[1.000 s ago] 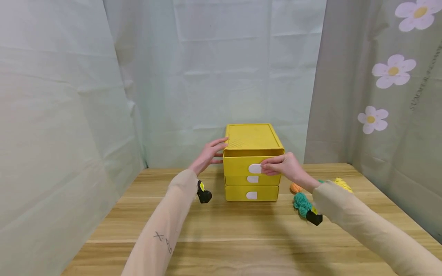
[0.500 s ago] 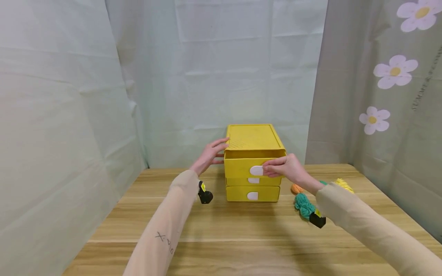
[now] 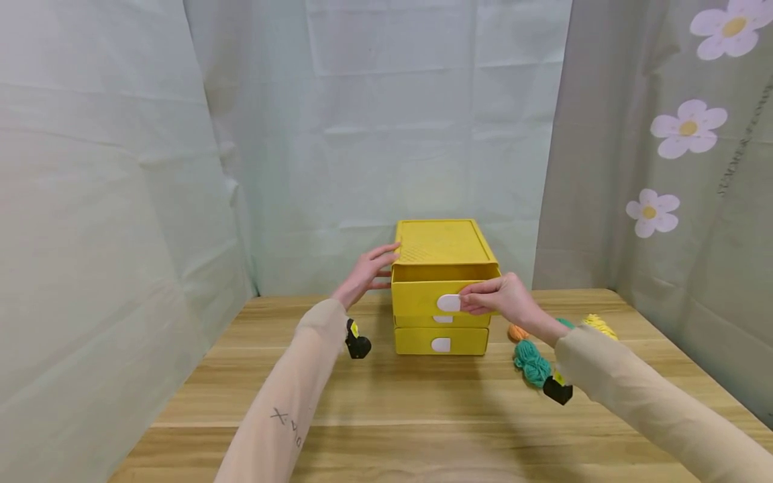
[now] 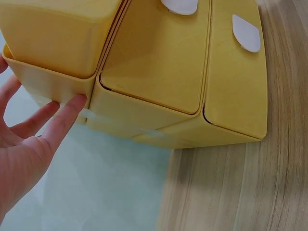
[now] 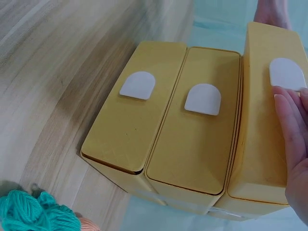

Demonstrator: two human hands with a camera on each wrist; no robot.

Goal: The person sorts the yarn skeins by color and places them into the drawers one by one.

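A yellow three-drawer storage box (image 3: 443, 240) stands at the back middle of the table. Its top drawer (image 3: 417, 299) is pulled partly out, showing a gap behind the front, while the lower two sit flush. My right hand (image 3: 506, 298) pinches the edge of that drawer's white tab handle (image 3: 448, 303) between thumb and fingers. On the box's left side, my left hand (image 3: 362, 274) rests with fingers spread; in the left wrist view its fingertips (image 4: 77, 101) press the side wall beside the top drawer. The drawer's inside is mostly hidden from the head view.
Right of the box lie a teal yarn skein (image 3: 531, 363), an orange one (image 3: 517, 332) and a yellow one (image 3: 600, 326), with another teal bit partly behind the right wrist. Pale curtains (image 3: 386, 134) hang behind the wooden table (image 3: 374, 429) and at both sides.
The top drawer has slid further out toward me, its opening growing wider, with my right hand moving along on the handle. My left hand has stayed on the box's side.
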